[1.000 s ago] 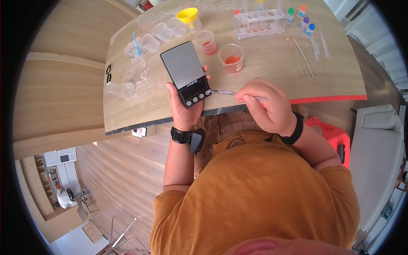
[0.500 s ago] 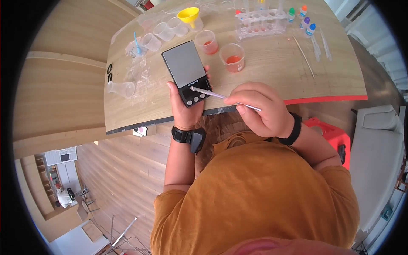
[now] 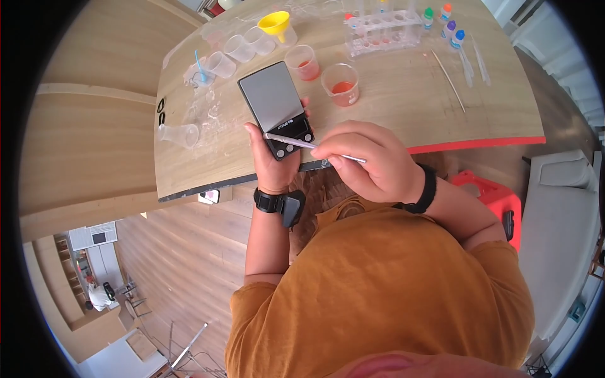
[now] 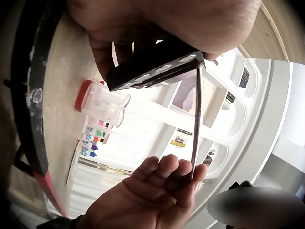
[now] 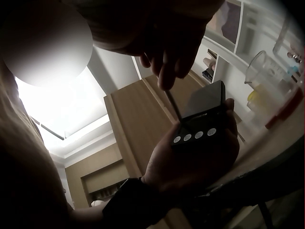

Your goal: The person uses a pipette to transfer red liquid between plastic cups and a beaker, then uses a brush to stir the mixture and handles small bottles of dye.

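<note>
My left hand (image 3: 272,165) holds a black digital pocket scale (image 3: 271,94) from beneath, tilted, its grey plate and row of round buttons facing up. Between thumb and fingertips, my right hand (image 3: 375,162) pinches a thin silvery rod (image 3: 291,141) with a slightly wider tip. That tip overlaps the left end of the scale's dark display strip, just above the buttons. In the left wrist view, the rod (image 4: 197,114) reaches up to the scale's button end (image 4: 157,71). The right wrist view shows the scale (image 5: 202,114) dimly, with the rod's tip at its face.
Beyond the scale stand two beakers (image 3: 341,90) (image 3: 303,65) of red liquid. Clear cups (image 3: 220,65), a yellow funnel (image 3: 275,23), a test tube rack (image 3: 383,38) and dropper bottles (image 3: 457,39) line the back. A conical flask (image 3: 179,135) lies at left; a wooden stick (image 3: 449,82) at right.
My right hand has moved left, carrying the rod's tip from the rightmost button across the display strip to its left end. The left hand and scale have stayed nearly in place.
</note>
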